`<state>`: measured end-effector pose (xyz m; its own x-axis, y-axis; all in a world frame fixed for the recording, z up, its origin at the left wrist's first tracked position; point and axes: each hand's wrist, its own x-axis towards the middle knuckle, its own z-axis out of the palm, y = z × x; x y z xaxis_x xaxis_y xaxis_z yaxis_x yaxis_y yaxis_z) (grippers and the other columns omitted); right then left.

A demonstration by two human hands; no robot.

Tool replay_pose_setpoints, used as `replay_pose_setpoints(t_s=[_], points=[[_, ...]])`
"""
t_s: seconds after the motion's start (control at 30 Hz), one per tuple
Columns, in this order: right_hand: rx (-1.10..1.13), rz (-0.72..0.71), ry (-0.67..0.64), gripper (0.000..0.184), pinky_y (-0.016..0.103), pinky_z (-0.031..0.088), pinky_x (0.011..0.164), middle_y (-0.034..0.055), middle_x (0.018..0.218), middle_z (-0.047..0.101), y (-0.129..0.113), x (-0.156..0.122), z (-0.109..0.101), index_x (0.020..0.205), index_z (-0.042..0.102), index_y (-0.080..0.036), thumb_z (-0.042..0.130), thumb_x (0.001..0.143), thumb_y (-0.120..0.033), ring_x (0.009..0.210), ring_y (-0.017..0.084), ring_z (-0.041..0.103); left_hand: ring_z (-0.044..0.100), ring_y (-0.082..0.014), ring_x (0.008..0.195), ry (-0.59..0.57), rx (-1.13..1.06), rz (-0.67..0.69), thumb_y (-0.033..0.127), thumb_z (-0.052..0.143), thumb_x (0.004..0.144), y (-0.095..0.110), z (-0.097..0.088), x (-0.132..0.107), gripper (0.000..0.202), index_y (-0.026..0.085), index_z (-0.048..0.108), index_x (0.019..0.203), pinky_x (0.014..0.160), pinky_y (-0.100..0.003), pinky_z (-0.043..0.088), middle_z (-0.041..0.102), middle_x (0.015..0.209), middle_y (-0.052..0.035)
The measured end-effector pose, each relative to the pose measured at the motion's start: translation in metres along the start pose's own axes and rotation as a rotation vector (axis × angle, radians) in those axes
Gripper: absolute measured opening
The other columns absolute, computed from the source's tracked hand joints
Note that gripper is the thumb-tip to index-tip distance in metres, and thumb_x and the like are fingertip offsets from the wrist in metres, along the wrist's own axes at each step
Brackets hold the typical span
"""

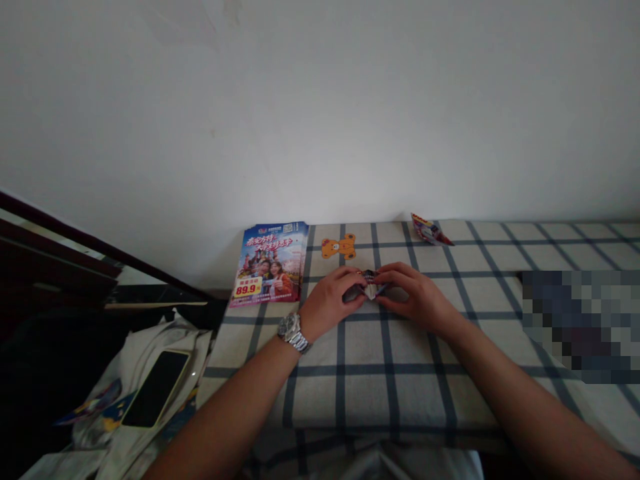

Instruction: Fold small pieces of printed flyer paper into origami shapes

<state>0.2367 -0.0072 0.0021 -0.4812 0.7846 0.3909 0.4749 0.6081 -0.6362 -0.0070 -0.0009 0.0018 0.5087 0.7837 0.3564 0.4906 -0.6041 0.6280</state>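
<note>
My left hand [331, 301] and my right hand [414, 293] meet over a small folded piece of printed paper [369, 288] on the checked tablecloth [360, 373]. Both hands pinch the paper, left from the left side, right from the right and top. A metal watch [294, 332] sits on my left wrist. Most of the folded paper is hidden under the fingers.
A colourful flyer [270, 263] lies at the table's back left. An orange bear-shaped cutout [339, 247] lies behind my hands. A folded paper piece [430, 231] lies near the wall. A phone [156, 388] rests on cloth at the left. A pixelated patch [580, 323] covers the right.
</note>
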Motion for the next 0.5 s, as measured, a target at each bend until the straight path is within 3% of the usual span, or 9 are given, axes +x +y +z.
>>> replay_pose_setpoints(t_s=[0.5], points=[[-0.06,-0.043,0.034,0.018,0.039,0.064,0.09,0.0082,0.119,0.067,0.0013,-0.0002,0.0012,0.11,0.071,-0.027,0.072,0.093,-0.027,0.103,0.023,0.072,0.067,-0.0209,0.115,0.003,0.052,0.041,0.015,0.072,0.09,0.0,0.001,-0.0001,0.027,0.026,0.07,0.115,0.101,-0.04,0.058,0.066,0.127,-0.005]])
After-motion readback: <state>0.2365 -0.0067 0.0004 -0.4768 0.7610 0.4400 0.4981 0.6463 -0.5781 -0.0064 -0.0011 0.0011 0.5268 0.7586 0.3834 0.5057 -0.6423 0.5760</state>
